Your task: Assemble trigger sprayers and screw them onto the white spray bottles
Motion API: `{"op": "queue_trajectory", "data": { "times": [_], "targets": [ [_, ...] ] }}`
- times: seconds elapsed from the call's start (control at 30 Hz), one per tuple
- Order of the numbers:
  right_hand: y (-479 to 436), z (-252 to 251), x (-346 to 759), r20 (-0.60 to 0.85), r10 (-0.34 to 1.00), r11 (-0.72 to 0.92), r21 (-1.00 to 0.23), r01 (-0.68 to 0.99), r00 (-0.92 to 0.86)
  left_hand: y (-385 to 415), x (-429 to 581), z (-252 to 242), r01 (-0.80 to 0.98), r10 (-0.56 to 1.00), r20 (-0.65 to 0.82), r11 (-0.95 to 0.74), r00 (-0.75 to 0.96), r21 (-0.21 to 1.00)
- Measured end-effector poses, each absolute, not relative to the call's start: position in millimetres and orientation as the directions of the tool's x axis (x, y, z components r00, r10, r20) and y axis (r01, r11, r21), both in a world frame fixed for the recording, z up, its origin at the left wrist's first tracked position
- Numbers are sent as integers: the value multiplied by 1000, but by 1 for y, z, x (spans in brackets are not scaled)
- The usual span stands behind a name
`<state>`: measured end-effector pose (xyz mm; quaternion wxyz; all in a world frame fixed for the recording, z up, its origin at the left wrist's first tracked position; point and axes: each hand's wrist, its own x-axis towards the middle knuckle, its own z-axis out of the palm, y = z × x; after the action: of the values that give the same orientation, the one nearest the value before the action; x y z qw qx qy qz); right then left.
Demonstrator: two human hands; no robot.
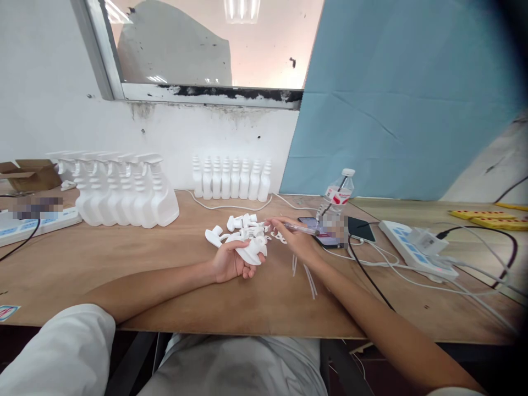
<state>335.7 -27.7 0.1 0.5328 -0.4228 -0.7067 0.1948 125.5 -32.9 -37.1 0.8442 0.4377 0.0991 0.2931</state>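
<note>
My left hand (pixel 231 263) is closed around a white spray trigger head (pixel 251 254), holding it just above the table in front of me. In my right hand (pixel 292 237) is a slim pen-like tool with a clear handle (pixel 303 227), gripped between thumb and fingers. Its thin end points left toward the trigger head; I cannot tell whether it touches. Behind my left hand lies a pile of white spray head parts (pixel 237 222). Small white rings (pixel 279 237) lie beside my right fingers. Thin clear tubes (pixel 310 281) rest on the table below my right wrist.
White spray bottles with trigger heads (pixel 124 192) stand in a row at left, smaller white bottles (pixel 226 179) by the wall. At right are a water bottle (pixel 339 193), a phone (pixel 322 237), a power strip (pixel 416 253) and loose cables. Another power strip (pixel 53 221) and a cardboard box (pixel 35 175) sit far left.
</note>
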Motion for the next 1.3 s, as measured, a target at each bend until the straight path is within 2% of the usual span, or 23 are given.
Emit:
{"op": "queue_trajectory", "data": {
  "times": [0.1,0.2,0.27,0.33,0.4,0.5,0.6,0.67,0.73,0.8,0.87,0.93,1.0,1.13,1.3],
  "targets": [
    [-13,-2,352,608,794,550,-721,422,5,-34,126,-38,-391,544,120,417,830,820],
    [-3,-4,364,586,808,542,-779,315,58,-33,127,-39,-402,562,113,423,820,812],
    [-1,-4,367,510,860,502,-848,171,2,-32,127,-39,-412,590,97,427,802,805],
    [-3,-1,366,406,905,414,-909,44,-126,-31,127,-39,-414,616,79,424,784,805],
    [-10,3,360,327,911,340,-940,9,-249,-31,128,-39,-403,630,60,418,775,814],
    [-22,10,347,268,888,340,-930,140,-373,-31,129,-40,-369,627,38,407,778,836],
    [-29,14,339,260,858,420,-852,314,-443,-32,130,-41,-339,616,30,391,787,855],
    [-27,14,341,280,867,436,-826,357,-413,-35,131,-42,-333,611,43,370,790,868],
    [-22,13,350,314,897,418,-828,372,-310,-39,132,-43,-327,619,69,314,782,891],
    [-15,11,363,394,897,442,-795,415,-200,-45,132,-42,-295,638,114,184,762,938],
    [-8,8,377,495,852,511,-711,482,-173,-53,130,-39,-220,655,216,-78,724,972],
    [-3,3,388,528,819,558,-644,523,-224,-60,128,-34,-124,598,366,-407,713,905],
    [1,-1,394,506,825,552,-633,543,-250,-66,127,-29,-65,475,456,-635,752,769],
    [8,-9,395,467,861,495,-680,541,-202,-72,129,-28,-65,284,470,-799,836,598],
    [19,-22,395,456,885,438,-742,508,-99,-67,132,-41,69,278,496,-915,823,398]
  ]
}}
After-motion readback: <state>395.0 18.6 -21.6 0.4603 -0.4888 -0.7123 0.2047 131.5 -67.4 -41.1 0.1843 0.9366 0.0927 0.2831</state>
